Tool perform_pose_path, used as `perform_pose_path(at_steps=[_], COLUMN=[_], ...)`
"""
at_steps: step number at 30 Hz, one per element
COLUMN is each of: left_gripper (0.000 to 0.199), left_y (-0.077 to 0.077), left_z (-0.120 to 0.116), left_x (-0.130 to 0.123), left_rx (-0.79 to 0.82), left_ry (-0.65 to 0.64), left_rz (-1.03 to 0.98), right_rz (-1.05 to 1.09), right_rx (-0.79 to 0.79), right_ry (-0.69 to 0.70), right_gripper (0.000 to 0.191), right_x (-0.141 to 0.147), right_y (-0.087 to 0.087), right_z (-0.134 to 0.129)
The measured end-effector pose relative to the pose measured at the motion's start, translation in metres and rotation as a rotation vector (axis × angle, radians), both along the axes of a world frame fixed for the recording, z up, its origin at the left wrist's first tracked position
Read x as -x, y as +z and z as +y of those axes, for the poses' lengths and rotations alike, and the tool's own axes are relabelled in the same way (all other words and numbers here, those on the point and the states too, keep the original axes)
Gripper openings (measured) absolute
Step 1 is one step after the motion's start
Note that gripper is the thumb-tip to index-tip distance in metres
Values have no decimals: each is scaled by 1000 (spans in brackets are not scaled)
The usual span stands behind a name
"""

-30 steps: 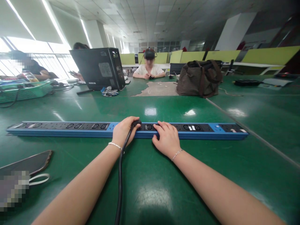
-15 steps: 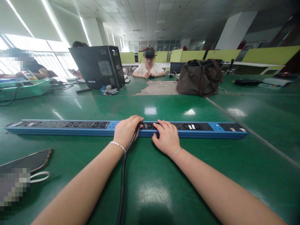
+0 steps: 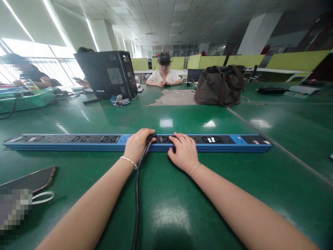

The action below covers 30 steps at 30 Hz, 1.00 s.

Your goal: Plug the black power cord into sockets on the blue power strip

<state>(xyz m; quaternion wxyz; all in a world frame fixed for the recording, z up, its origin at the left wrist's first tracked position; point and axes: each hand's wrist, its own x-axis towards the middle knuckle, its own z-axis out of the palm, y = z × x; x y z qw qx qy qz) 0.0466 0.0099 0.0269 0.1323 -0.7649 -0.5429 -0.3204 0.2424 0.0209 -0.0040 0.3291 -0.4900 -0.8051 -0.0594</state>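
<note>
**Left hand (image 3: 137, 144) on the plug (image 3: 152, 136), right hand (image 3: 185, 151) on the power strip (image 3: 78, 147)**

Your left hand is clamped on the black plug at the strip's middle; its cable (image 3: 137, 205) runs toward your near side. Your right hand rests open on the strip, fingers apart. The blue-edged strip lies left to right across the green table (image 3: 213, 218).

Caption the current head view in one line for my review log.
Left hand grips a black cable's plug at a long blue power strip; right hand rests on the strip.
</note>
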Motion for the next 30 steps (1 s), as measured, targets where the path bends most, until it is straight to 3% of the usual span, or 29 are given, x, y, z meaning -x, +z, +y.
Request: perform_pose_path(at_steps=[7, 19, 30], left_gripper=[28, 27, 33], left_y=[1, 4, -3], left_z=[-4, -7, -13], left_x=[0, -6, -4], left_rx=[22, 37, 76], left_ry=[52, -30, -26], left_rz=[37, 210, 157], right_rz=[-1, -22, -57], right_rx=[8, 20, 17], right_ry=[7, -2, 15], right_gripper=[40, 40, 41], right_x=[-1, -1, -3], right_y=[1, 1, 3], right_z=[-1, -1, -1])
